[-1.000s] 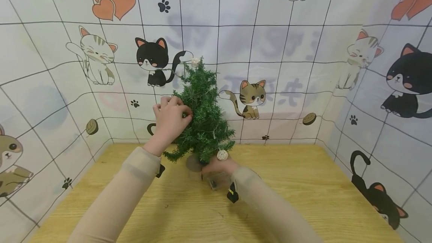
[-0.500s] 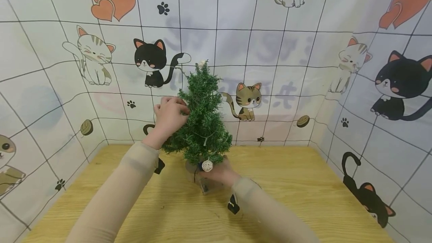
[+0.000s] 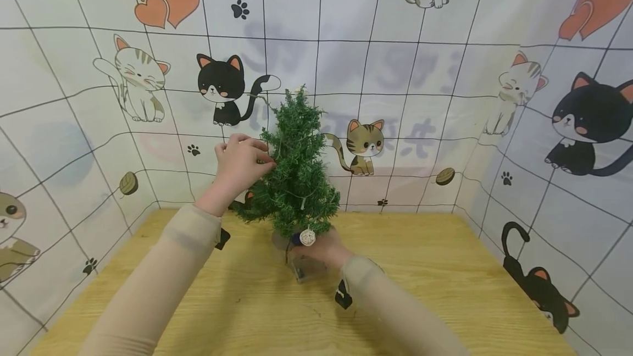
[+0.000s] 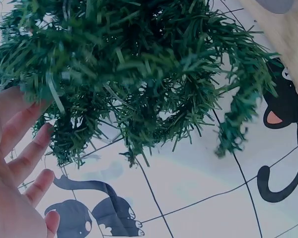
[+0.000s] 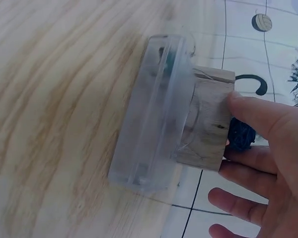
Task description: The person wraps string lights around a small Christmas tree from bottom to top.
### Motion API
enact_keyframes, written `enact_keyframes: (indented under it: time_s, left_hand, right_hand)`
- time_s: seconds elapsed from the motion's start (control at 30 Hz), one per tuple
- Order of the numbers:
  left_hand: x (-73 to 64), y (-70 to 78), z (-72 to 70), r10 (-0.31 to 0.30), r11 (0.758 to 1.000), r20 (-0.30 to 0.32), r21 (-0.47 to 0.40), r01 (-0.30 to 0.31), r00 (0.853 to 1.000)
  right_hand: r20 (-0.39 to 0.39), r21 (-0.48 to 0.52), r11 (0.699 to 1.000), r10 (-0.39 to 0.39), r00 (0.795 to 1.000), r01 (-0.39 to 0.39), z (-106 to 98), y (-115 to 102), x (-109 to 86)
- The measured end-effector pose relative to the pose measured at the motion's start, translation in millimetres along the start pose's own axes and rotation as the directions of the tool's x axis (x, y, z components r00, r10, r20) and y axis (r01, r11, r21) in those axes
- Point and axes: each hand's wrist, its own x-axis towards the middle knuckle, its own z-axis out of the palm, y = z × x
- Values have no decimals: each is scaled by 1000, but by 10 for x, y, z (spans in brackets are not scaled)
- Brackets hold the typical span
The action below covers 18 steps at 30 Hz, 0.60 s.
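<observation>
A small artificial Christmas tree [image 3: 299, 169] stands on a round wooden base [image 5: 207, 119], with a clear plastic box [image 5: 149, 114] under it. My left hand [image 3: 241, 161] is at the tree's left side, thumb and index finger pinching a green branch [image 3: 267, 180]; the exact pinch is hidden by needles. My right hand [image 3: 323, 249] grips the wooden base, its thumb and fingers around the edge. A white woven ball [image 3: 307, 237] hangs low in front of that hand, with a dark blue ball [image 5: 242, 135] beside it. Something pale [image 3: 299, 91] sits at the treetop.
The tree stands on a light wooden table [image 3: 420, 279]. A white grid-lined cloth [image 3: 420, 76] printed with cats and hearts encloses the back and both sides. A thin wire of string lights [image 3: 303, 199] runs through the branches.
The tree has turned, and the white woven ball has shifted left and slightly down. My left hand has moved a little left, while my right hand stays at the base.
</observation>
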Motion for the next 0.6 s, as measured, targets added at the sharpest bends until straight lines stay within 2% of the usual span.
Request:
enact_keyframes:
  time_s: [0.03,0.07,0.13,0.23,0.37,0.47,0.6]
  left_hand:
    - [-5,0,-10,-1,1000,8,-3,2,1000]
    - [-11,1,-15,-3,1000,17,-6,3,1000]
    - [-23,-3,-10,-7,1000,26,-13,8,1000]
    - [-40,-24,6,-13,1000,20,-9,13,1000]
    - [-59,-48,-4,-16,1000,8,-5,16,1000]
    - [-63,-44,-25,-13,1000,10,-13,13,1000]
    - [-50,-30,-29,-10,1000,-2,-22,10,1000]
  right_hand:
    - [-39,-197,980,5,999,-13,-4,24,4]
    - [-80,-298,954,10,997,-33,-8,51,7]
    - [-65,-245,966,66,996,-80,-12,91,4]
    - [16,-364,924,132,991,-117,-11,121,17]
    - [65,-456,886,124,990,-81,-13,128,44]
    - [28,-327,939,124,992,-108,-19,135,41]
    - [-20,-206,964,168,986,-169,-30,130,36]
